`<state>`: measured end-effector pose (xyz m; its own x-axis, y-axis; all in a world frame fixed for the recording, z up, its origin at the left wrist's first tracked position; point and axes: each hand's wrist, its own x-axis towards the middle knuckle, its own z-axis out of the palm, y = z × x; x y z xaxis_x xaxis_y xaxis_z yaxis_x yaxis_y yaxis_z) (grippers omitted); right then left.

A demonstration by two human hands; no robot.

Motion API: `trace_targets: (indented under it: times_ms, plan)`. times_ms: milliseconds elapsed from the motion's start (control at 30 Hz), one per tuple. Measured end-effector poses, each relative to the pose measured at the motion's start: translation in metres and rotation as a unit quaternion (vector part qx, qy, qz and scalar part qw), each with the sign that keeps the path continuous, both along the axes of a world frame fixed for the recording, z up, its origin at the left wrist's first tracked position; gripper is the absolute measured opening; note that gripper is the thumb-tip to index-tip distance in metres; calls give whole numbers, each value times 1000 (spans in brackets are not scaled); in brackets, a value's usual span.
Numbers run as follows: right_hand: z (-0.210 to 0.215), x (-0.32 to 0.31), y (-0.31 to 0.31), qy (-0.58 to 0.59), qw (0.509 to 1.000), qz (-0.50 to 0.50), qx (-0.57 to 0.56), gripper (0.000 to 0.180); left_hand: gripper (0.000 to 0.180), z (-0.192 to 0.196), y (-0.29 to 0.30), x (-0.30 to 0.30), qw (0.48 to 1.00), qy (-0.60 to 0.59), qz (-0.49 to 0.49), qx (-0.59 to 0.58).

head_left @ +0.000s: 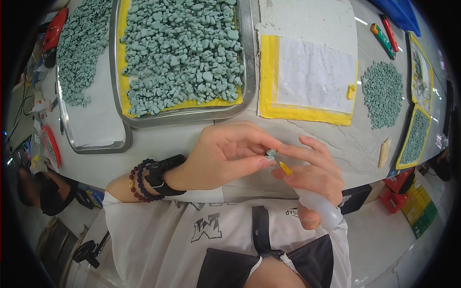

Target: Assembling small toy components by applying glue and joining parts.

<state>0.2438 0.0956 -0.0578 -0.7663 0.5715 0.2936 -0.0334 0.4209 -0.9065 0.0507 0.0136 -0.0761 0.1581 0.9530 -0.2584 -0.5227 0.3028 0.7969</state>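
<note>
Between the thumb and forefinger of my left hand a small grey-green piece is pinched; its exact kind is too small to make out. My right hand is wrapped round a translucent white squeeze bottle. The bottle's yellow nozzle points up at the piece, just below it; whether they touch I cannot tell. Fingertips of the right hand come close to the left forefinger. Both hands are held above the table's near edge, in front of my chest.
A metal tray heaped with grey-green pieces lies ahead, and another tray stands left of it. A yellow-edged white sheet lies to the right, beside a loose pile of pieces, a tan stick and two markers.
</note>
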Motion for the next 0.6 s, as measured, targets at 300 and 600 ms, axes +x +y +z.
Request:
trace_targets:
  times_ms: [300,600]
  plan:
    - [2,1,1,-12,1000,8,1,57,34,0,0,-1,1000,-5,-9,-8]
    - [2,1,2,-6,1000,7,2,56,33,1,1,-1,1000,-18,-8,-15]
